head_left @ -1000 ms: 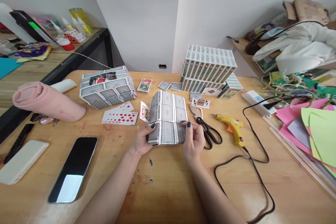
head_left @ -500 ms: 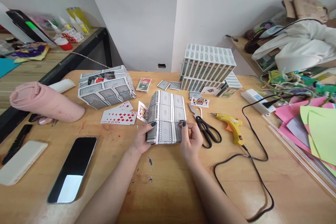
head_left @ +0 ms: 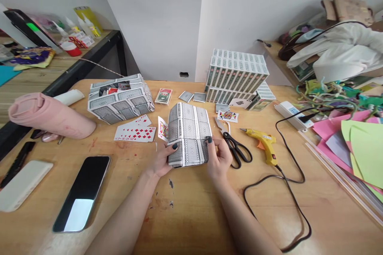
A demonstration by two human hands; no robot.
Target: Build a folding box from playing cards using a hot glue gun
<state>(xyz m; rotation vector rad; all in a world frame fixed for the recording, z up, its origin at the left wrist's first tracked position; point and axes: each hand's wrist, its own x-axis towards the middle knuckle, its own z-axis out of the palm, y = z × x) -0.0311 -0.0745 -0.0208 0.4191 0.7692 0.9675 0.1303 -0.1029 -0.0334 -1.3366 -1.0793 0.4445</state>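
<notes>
A panel of joined playing cards [head_left: 190, 127], backs up, is held over the table in front of me, creased across its lower part. My left hand [head_left: 161, 159] grips its lower left edge, thumb on top. At the right edge, my right hand [head_left: 219, 157] pinches the panel near the crease. A face card [head_left: 162, 129] lies just beyond the left edge. Black-handled scissors [head_left: 235, 145] and a yellow glue gun [head_left: 263, 143] lie right of my right hand. Fanned diamond cards [head_left: 135, 133] rest to the left.
A box covered in cards [head_left: 121, 99] stands at the back left, a stack of boxed card decks [head_left: 236, 75] at the back right. A phone [head_left: 82, 193] and pink roll [head_left: 54, 115] lie left. The glue gun's cord [head_left: 295, 203] loops towards a power strip [head_left: 291, 114].
The panel's lower edge has shifted slightly, and its lower strip tilts a little differently. My left thumb has moved slightly down. Both hands keep their hold.
</notes>
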